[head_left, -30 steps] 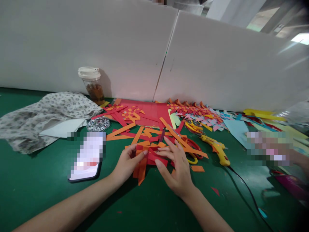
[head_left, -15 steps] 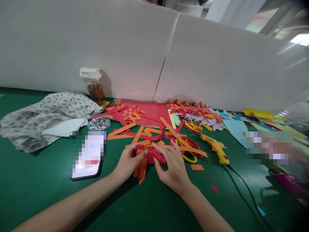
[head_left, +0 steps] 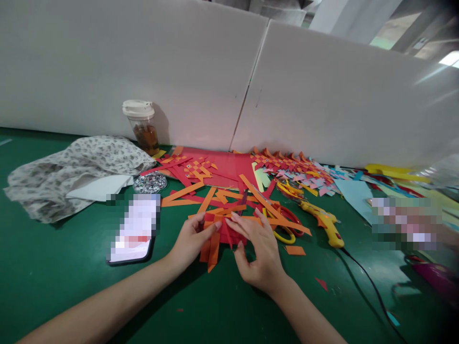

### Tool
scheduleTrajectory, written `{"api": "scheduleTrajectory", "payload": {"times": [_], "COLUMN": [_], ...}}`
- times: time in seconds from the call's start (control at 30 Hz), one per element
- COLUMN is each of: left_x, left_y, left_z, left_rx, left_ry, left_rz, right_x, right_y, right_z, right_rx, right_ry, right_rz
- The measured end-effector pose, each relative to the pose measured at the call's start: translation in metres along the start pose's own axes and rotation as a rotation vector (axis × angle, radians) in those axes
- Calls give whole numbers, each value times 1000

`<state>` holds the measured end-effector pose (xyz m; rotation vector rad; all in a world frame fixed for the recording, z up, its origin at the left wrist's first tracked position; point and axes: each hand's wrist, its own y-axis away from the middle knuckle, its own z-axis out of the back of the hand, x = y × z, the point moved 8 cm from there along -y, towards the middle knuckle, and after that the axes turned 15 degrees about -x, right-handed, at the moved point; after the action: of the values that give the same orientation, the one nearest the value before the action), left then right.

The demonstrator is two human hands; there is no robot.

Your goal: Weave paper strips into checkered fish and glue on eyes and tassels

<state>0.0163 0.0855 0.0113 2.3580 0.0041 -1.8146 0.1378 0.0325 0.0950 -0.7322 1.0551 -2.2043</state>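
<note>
Low over the table, a small weave of red and orange paper strips (head_left: 226, 234) lies between my hands. My left hand (head_left: 193, 239) pinches its left side, thumb on top, with orange strip ends (head_left: 213, 253) hanging below. From the right, my right hand (head_left: 260, 253) has its fingertips on the red strips and its thumb by their lower right edge. One narrow red strip points down toward me at the middle. Loose orange strips (head_left: 263, 197) lie just beyond, and the scissors (head_left: 285, 234) with yellow and red handles sit partly under them, beside my right hand.
A yellow glue gun (head_left: 324, 222) with a black cord lies to the right. At the left are a phone (head_left: 134, 229), a patterned cloth (head_left: 79, 162) and a lidded cup (head_left: 143, 129). Woven paper fish (head_left: 201, 167) lie at the back. Another person's hand shows at far right.
My right fingers have shifted on the weave, and a red strip that slanted right now points down toward me. My left hand keeps its pinch. The view has shifted slightly.
</note>
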Motion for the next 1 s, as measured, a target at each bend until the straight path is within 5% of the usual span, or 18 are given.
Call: {"api": "scheduleTrajectory", "payload": {"times": [1.0], "left_x": [5], "left_y": [-1], "left_z": [9], "left_rx": [-93], "left_ry": [154], "left_rz": [116], "right_x": [4], "right_y": [8], "right_z": [-23], "right_rx": [226], "right_ry": [14], "right_rz": [0]}}
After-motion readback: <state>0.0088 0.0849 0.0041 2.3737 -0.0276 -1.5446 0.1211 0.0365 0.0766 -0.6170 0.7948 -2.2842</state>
